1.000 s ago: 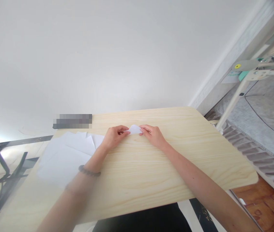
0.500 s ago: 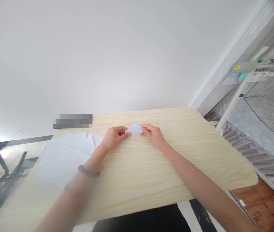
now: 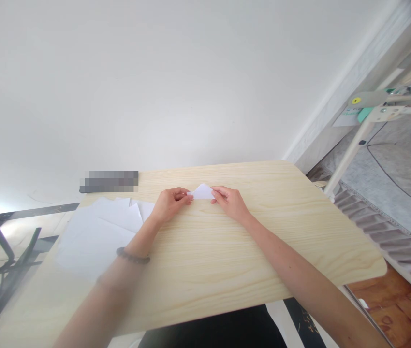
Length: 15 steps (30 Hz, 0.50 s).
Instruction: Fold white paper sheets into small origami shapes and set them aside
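The pale wooden counter fills the middle of the view, its far edge against a white wall. A spread of loose white sheets lies overlapping along the counter's left edge, reaching toward the far left corner. The left grip and the right grip sit close together near the middle of the far edge. A dark beaded bracelet circles the left wrist. Between the 2 grips is a small folded white paper. Each grip is pinched closed on 1 end of it, and its peak points toward the far edge. Whether it touches the counter cannot be told.
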Available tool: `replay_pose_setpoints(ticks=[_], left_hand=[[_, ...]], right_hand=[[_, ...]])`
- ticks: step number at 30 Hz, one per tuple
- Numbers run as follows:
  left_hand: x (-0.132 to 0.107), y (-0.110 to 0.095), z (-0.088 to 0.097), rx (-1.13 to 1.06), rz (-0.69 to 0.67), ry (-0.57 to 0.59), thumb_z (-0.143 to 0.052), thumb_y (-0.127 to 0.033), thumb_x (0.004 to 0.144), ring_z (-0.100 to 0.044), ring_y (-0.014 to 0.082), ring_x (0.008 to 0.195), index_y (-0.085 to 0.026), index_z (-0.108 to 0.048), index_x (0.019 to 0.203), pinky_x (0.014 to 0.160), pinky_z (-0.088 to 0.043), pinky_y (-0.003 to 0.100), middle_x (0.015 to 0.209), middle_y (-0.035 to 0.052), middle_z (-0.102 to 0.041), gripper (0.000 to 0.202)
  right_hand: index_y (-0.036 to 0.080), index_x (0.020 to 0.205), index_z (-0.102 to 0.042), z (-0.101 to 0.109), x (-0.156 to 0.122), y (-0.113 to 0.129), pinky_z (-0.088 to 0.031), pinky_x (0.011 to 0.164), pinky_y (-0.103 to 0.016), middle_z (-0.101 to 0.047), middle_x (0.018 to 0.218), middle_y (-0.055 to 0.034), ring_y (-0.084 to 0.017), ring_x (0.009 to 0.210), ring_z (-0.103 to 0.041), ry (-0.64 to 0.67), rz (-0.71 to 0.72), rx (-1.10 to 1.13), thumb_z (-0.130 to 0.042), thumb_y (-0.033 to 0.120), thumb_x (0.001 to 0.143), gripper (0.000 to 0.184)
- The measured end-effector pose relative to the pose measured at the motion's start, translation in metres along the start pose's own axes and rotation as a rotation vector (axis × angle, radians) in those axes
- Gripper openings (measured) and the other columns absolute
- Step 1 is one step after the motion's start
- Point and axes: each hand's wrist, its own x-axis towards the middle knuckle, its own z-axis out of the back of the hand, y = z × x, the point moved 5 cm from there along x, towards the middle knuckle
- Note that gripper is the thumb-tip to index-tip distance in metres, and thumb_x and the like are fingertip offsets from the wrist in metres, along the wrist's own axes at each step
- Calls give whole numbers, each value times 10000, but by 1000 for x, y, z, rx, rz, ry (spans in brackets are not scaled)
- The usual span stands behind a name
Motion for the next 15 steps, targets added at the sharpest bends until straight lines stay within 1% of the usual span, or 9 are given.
replay_pose_setpoints(ticks=[3,5,8,12,15], left_hand=[[0,2,1,-51,32,-15,-556,-452,706,-532,110,528,-170,-536,847,468,-326,195,698,22,-681,316],[0,1,1,-71,18,-11,-560,-444,707,-516,99,510,-173,-516,817,459,-320,189,689,16,-675,295],[-1,0,-1,-74,-24,9,-556,-434,713,-541,107,557,-172,-521,802,495,-354,193,686,10,-660,279],[-2,-2,-2,-51,-84,28,-536,-429,731,-580,134,649,-164,-553,835,576,-406,218,739,22,-649,285],[-2,-2,-2,-31,-87,23,-522,-424,743,-594,145,682,-166,-567,870,598,-416,225,773,30,-659,291]], right_hand=[[172,981,-601,0,0,1,-494,653,-237,-663,812,-32,-132,667,-644,-5,1,2,-437,278,824,250],[174,978,-602,1,0,2,-495,657,-238,-661,818,-31,-130,665,-644,-7,-2,2,-437,276,824,248],[174,977,-602,1,-1,3,-498,656,-238,-660,851,-35,-129,662,-645,-11,-10,6,-437,276,823,248],[171,979,-601,2,-1,4,-498,658,-237,-659,843,-37,-130,666,-646,-10,-10,6,-433,279,824,253],[170,978,-602,2,-1,3,-496,658,-236,-660,834,-37,-130,666,-646,-14,-6,-1,-431,280,825,255]])
